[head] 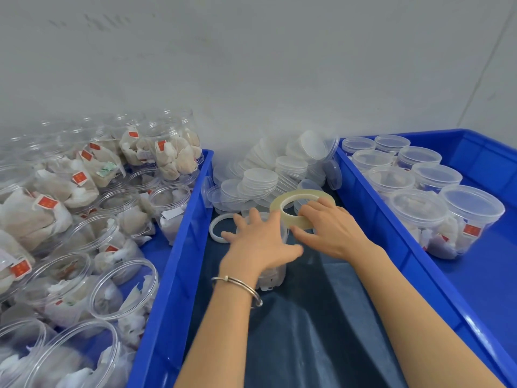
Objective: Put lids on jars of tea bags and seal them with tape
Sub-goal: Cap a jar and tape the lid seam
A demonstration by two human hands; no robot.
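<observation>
Brightness: bright and even, a cool white cast over the grey wall point(251, 65).
Source: probably overhead; no lamp is in view.
Shadows: soft and faint, a dim patch under the left hand point(258, 242).
Glare: small highlights on the blue crate rim point(179, 247) and the clear jars point(123, 289).
Blur: slight smear on the left hand's fingers; the near jars are soft.
Distortion: wide-angle, crate edges splay outward.
</observation>
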